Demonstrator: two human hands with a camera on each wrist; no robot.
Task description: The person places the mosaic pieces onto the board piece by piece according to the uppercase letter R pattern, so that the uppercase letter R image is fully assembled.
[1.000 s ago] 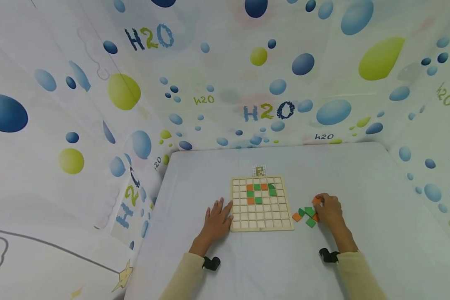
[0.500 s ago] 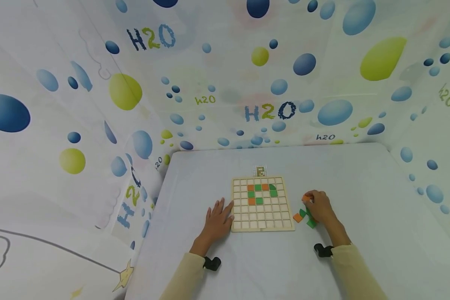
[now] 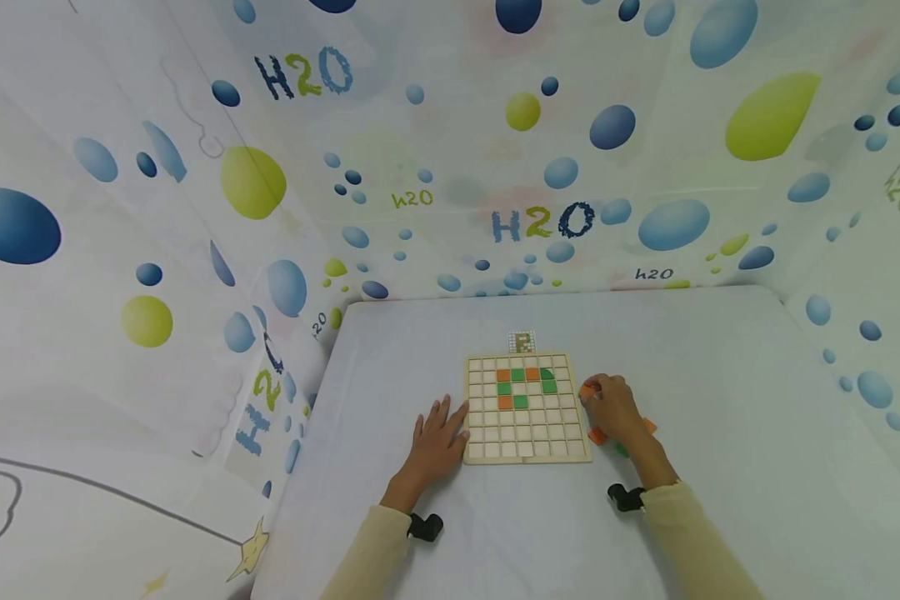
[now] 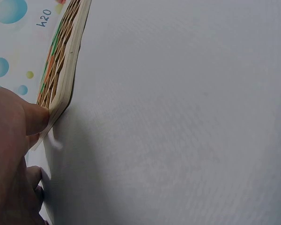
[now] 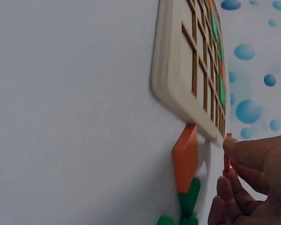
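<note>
My right hand [image 3: 617, 408] pinches an orange tile [image 5: 227, 161] between thumb and fingertips, just off the right edge of a wooden grid board [image 3: 540, 432]. In the right wrist view the tile stands on edge near the board's corner. Spread on the cloth, my left hand [image 3: 432, 446] touches the board's left edge with its fingertips; the left wrist view shows the thumb [image 4: 36, 119] against the board's rim. Green and orange tiles, such as a green tile [image 3: 521, 402], fill several cells in the upper part of the board.
Beneath the right hand lie loose tiles, partly hidden: an orange tile [image 5: 185, 159], green tiles [image 5: 189, 197] and another orange tile [image 3: 650, 426]. A small pattern card [image 3: 522, 341] lies behind the board. White cloth [image 3: 390, 358] covers the table, with printed curtains [image 3: 450, 150] around it.
My right hand has moved left with the orange tile, from beyond the loose pile to the board's right edge. The left hand has stayed at the board's left edge.
</note>
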